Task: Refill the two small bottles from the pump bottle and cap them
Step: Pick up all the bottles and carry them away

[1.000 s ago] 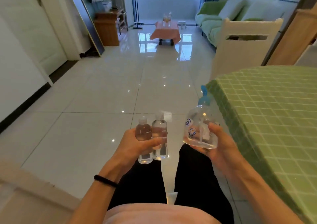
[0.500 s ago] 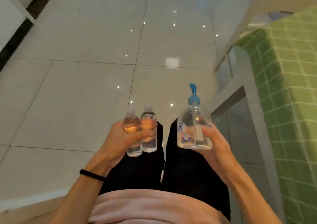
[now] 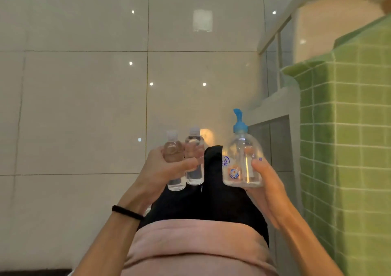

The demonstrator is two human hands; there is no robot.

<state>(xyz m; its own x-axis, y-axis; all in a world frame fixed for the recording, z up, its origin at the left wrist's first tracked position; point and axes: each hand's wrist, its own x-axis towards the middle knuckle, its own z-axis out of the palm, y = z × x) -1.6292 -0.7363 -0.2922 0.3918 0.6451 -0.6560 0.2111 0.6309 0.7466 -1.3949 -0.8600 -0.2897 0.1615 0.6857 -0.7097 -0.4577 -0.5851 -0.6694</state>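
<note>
Nearest, above a pink top and black trousers, the left hand [image 3: 163, 170], a black band [image 3: 127, 212] on its wrist, grips the two small bottles [image 3: 194, 163] upright and side by side, fingers closed round them and thumb across their fronts. The right hand [image 3: 269, 185] holds the pump bottle [image 3: 242, 161], fingers wrapped round its domed clear plastic body; its blue nozzle [image 3: 238, 120] is untouched. Both small cylinders look capped, so uncapping, pumping and recapping probably all remain. Fill levels cannot be told. Beyond lie glossy pale floor tiles [image 3: 84, 111] and a green checked cloth [image 3: 349, 132].
</note>
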